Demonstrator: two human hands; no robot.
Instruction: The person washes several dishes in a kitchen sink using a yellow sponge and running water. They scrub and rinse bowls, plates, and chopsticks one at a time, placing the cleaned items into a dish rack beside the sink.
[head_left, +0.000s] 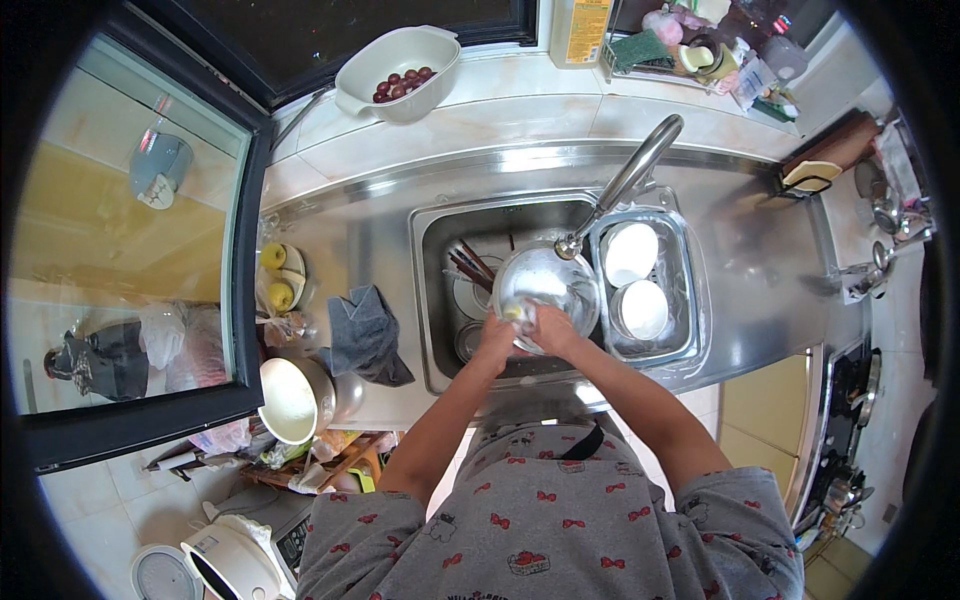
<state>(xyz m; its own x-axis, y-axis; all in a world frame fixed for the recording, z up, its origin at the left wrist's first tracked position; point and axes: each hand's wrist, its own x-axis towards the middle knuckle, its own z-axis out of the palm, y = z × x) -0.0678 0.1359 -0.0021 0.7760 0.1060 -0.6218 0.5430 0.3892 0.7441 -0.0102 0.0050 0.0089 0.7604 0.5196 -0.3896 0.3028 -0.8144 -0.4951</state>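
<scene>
A round, shiny metal bowl is tilted over the large sink basin, under the tip of the curved faucet. At its near left rim is my left hand, its fingers partly hidden. My right hand lies inside the bowl's near side, beside a small soapy thing with a yellow patch. Whether that is a sponge I cannot tell. Chopsticks and dishes lie in the basin left of the bowl. Two white bowls sit in the smaller basin at right.
A gray cloth and a cream-coloured pot are on the left. On the ledge behind stand a basin of grapes, a yellow-labelled bottle and a rack with a green scouring pad. An open window frame reaches in from the left.
</scene>
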